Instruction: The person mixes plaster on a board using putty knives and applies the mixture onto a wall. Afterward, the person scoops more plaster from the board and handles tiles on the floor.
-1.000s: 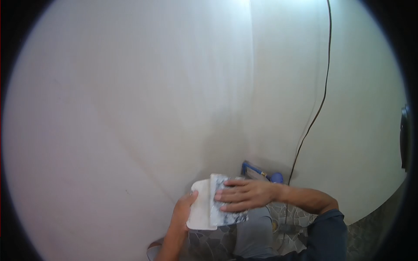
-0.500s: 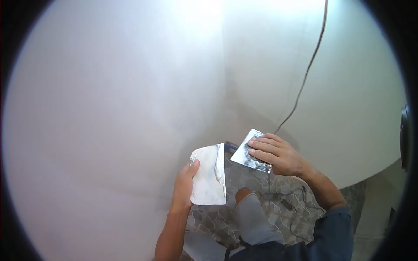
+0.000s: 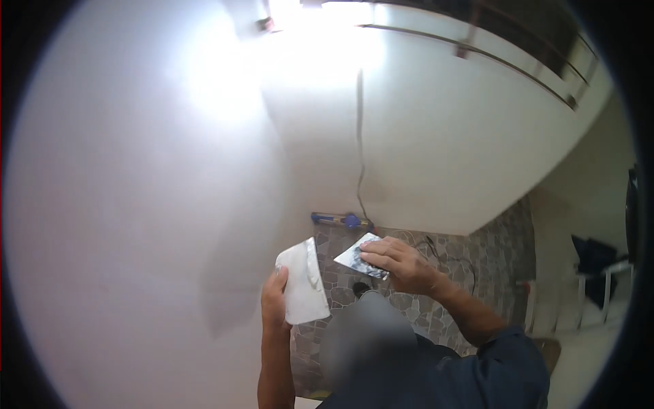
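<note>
My left hand [image 3: 274,300] grips a white plate [image 3: 303,286] by its left edge, thumb on its face. A ridge of white paste [image 3: 313,267] lies along the plate's right side. To the right, my right hand [image 3: 402,264] is closed on a smaller flat blade [image 3: 354,255], its fingers laid over the smeared grey and white surface. The blade and the plate are apart, with the stone-patterned floor visible between them.
White walls [image 3: 422,150] meet in a corner ahead. A blue tool [image 3: 340,219] lies at the wall's foot, near a hanging cable [image 3: 360,136]. Cords cross the floor [image 3: 436,307]. A white railing [image 3: 579,303] with dark cloth [image 3: 596,259] stands at the right.
The blade came off the plate and moved right, uncovering the paste ridge. The view has swung up and right, showing a bright light, the railing and more floor.
</note>
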Motion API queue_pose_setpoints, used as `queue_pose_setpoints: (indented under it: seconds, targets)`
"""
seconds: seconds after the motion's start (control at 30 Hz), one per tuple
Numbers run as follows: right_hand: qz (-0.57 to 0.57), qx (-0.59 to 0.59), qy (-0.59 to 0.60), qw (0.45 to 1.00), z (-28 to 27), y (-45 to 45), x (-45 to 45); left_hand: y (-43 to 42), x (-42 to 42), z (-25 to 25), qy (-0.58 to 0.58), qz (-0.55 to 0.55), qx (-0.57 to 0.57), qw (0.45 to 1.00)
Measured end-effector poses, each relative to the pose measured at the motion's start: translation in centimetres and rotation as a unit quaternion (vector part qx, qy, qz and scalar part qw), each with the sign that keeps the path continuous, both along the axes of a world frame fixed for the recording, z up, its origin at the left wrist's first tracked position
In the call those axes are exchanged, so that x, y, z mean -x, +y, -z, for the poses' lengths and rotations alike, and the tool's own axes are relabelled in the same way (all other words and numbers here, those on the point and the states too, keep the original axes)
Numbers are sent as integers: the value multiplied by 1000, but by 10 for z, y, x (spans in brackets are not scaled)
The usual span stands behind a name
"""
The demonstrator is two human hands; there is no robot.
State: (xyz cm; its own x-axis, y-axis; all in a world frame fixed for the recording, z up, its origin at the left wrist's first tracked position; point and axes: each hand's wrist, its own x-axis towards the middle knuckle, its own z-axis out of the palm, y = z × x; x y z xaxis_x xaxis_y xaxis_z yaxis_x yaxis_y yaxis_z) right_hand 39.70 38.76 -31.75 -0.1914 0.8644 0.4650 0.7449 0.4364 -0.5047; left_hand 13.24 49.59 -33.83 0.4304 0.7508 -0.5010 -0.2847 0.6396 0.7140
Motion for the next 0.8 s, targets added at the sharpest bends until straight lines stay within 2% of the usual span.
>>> queue_pose_setpoints:
  seconds: [0.13, 0.23, 0.4, 0.47, 0.63, 0.8]
  targets:
    - [80, 11, 37, 996, -2, -16, 19, 17, 16, 31, -16, 20, 22, 999]
    - [138, 35, 32, 989, 0, -23, 33, 42, 18, 37, -44, 87, 47, 994]
    - [222, 51, 19, 974, 31, -25, 65, 96, 18, 79, -44, 186, 43, 981]
    - [259, 28, 31, 965, 6, -33, 67, 100, 9, 42, -22, 202, 18, 979]
    - [314, -4, 57, 948, 6, -40, 74, 109, 0, 11, 35, 237, -40, 970]
    - [346, -26, 50, 937, 0, -58, 66, 100, -35, -13, 40, 245, -56, 967]
